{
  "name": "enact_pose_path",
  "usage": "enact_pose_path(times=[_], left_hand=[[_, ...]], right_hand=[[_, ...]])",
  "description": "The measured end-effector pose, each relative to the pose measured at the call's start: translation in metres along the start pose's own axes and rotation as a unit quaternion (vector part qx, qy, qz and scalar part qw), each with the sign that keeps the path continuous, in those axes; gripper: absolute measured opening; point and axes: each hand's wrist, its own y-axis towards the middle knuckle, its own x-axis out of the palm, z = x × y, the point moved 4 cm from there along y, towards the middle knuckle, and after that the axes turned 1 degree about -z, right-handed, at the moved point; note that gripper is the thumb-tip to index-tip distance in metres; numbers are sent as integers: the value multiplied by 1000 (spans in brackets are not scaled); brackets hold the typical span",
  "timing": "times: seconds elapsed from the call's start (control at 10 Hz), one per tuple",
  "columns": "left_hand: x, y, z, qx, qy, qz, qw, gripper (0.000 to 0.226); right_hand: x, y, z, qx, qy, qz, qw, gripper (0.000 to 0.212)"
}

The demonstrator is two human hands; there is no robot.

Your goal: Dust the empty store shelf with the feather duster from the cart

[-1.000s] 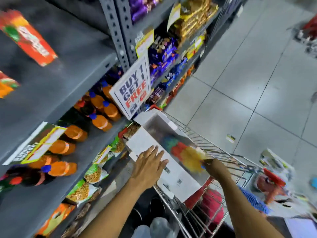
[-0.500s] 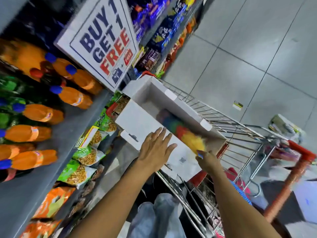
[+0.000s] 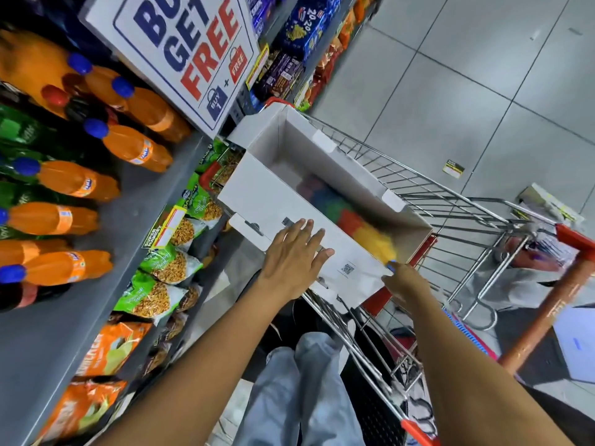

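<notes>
A multicoloured feather duster point(image 3: 351, 220) lies inside an open white cardboard box point(image 3: 331, 169) that rests on a wire shopping cart point(image 3: 450, 201). Its yellow end points toward me and its blue handle tip shows at my right hand point(image 3: 404, 283), which is closed on that handle at the box's near corner. My left hand point(image 3: 294, 255) lies flat with fingers spread on the box's near flap. The grey store shelf point(image 3: 141, 201) runs along the left.
Orange and green soda bottles point(image 3: 135, 149) lie on the grey shelf. Snack bags point(image 3: 167, 259) fill the shelf below. A "BUY 1 GET 1 FREE" sign point(image 3: 190, 56) hangs above the box. Tiled floor point(image 3: 450, 91) spreads to the right, and my legs in jeans point(image 3: 296, 394) stand below.
My view has tipped down and closer to the box. The duster has sunk lower into the box. My right hand stays at the handle and my left hand stays on the flap.
</notes>
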Motion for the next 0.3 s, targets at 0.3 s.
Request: enact_pose_path(times=[0.3], left_hand=[[-3, -11, -7, 0, -11, 45, 999, 55]], right_hand=[[-5, -7, -15, -20, 2, 81, 996, 53]])
